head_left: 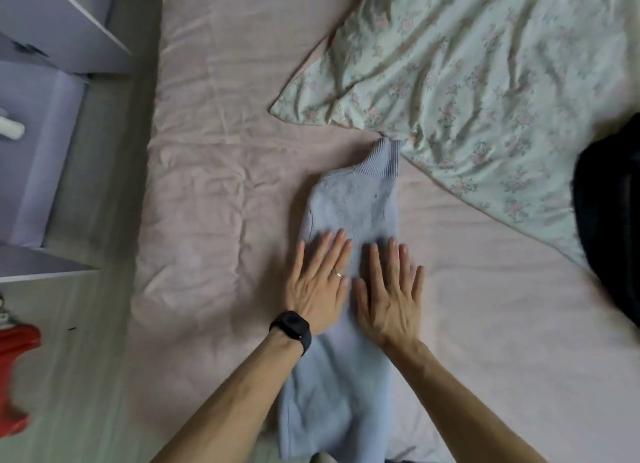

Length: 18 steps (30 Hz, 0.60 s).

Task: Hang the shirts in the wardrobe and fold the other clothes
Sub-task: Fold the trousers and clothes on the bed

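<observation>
Sweater [349,199]: pale blue knit, sides folded in to make a long narrow strip. Lies flat on the sheet [214,150], mid-bed. The hem end runs toward the person and out of the bottom of the view.
Collar [381,157]: ribbed, at the far end. Its tip meets the edge of the duvet [485,64].
L hand [317,286]: palm down on the sweater's left half, about mid-length. Fingers straight and a bit spread, gripping nothing, just pressing flat. The little finger sits at the strip's left edge.
R hand [391,299]: palm down beside the L hand on the right half. Fingers straight and spread, nothing grasped. The outer fingers reach past the strip's right edge onto the sheet.
Thumbs: pointed inward w/ a narrow strip of knit showing btw them. The hands are close but apart.
Watch [291,327]: black band on the L wrist.
Ring [338,274]: on an L-hand finger.
Sheet: pink and creased, covers the bed.
Duvet: pale green w/ a floral print, rumpled. Spread over the far right of the bed, w/ a corner pointing left.
Dark item [609,220]: black, on the bed at the right edge, partly on the duvet. Too blurred to say what it is.
Shelves [52,81]: pale lilac panels at far left, beside the bed.
White object [12,128]: on a shelf at the left edge, cut off by the frame.
Red item [17,344]: on the floor [69,376] at lower left, cut off by the frame, can't tell what it is.
</observation>
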Each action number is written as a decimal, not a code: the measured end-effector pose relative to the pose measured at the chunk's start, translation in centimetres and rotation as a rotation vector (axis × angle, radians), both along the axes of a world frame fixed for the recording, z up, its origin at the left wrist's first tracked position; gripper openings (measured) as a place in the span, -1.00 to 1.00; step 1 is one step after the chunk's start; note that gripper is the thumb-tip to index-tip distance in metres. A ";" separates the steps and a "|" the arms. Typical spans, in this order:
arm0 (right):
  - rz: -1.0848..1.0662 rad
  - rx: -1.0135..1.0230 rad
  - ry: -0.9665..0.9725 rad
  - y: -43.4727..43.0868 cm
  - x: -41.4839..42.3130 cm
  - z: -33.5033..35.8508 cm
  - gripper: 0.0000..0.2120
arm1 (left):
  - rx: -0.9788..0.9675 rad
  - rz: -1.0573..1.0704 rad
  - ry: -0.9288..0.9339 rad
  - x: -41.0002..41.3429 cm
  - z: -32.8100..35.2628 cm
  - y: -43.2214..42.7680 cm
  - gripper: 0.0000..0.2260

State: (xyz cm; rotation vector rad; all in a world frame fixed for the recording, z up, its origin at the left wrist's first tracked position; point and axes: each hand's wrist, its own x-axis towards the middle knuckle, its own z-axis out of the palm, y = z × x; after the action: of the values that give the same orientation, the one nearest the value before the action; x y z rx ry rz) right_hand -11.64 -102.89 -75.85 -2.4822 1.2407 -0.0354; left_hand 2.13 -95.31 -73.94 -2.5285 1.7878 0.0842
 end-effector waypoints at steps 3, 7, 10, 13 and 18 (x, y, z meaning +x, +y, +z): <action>0.146 -0.034 -0.041 4.5 -3.1 0.6 -0.43 | 0.046 -0.042 0.060 -4.2 -0.1 5.8 -0.44; 0.089 -0.031 0.073 10.0 -8.1 0.5 -0.43 | 0.086 0.034 0.033 -3.0 -1.5 13.0 -0.42; -0.187 0.045 0.133 11.5 -9.0 1.0 -0.38 | 0.059 -0.003 0.049 -2.8 -0.8 14.7 -0.42; -0.057 0.055 0.107 15.0 -9.4 1.9 -0.38 | 0.053 -0.137 0.127 -6.0 0.3 17.2 -0.41; -0.174 0.275 0.113 20.4 -13.3 3.5 -0.37 | 0.040 0.294 0.439 -10.4 1.3 23.5 -0.22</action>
State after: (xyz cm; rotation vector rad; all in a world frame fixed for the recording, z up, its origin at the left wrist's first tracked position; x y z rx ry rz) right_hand -24.98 -82.45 -72.32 -2.1633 1.4015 0.2189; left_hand -8.23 -71.85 -72.64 -2.8890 1.4777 0.7283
